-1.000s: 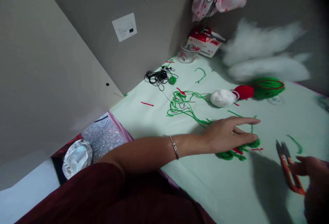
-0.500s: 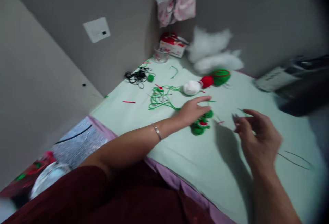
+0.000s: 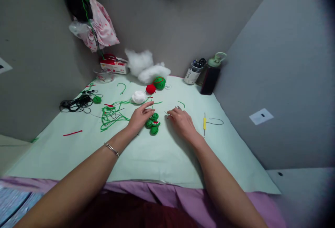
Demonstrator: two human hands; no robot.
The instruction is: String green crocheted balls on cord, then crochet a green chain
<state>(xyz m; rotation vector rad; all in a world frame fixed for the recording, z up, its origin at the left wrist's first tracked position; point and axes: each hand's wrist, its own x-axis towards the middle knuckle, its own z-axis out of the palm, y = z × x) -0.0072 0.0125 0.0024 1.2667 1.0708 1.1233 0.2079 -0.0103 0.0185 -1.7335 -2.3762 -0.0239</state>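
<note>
My left hand (image 3: 140,119) is at the middle of the table, its fingers curled against a green crocheted piece (image 3: 154,130) with rounded lobes and a red-and-white patch. A green yarn tail stands between its thumb and index finger. Just to the right, my right hand (image 3: 180,120) is closed, palm down. A small grey metal tip (image 3: 178,108) pokes out above its fingers; the rest of that tool is hidden. A short green strand shows by its fingertips. Beyond it lies a cut piece of green yarn (image 3: 181,104).
A yellow-handled crochet hook (image 3: 204,123) lies at right beside a dark wire loop (image 3: 216,120). White (image 3: 139,97), red (image 3: 150,88) and green (image 3: 159,82) yarn balls sit behind my hands. Tangled yarn (image 3: 106,125) and black cord (image 3: 78,103) spread left. A bottle (image 3: 210,78) stands back right.
My view has swung to the right and levelled. My right hand has come down and closer to my left hand, which stays at the crocheted piece.
</note>
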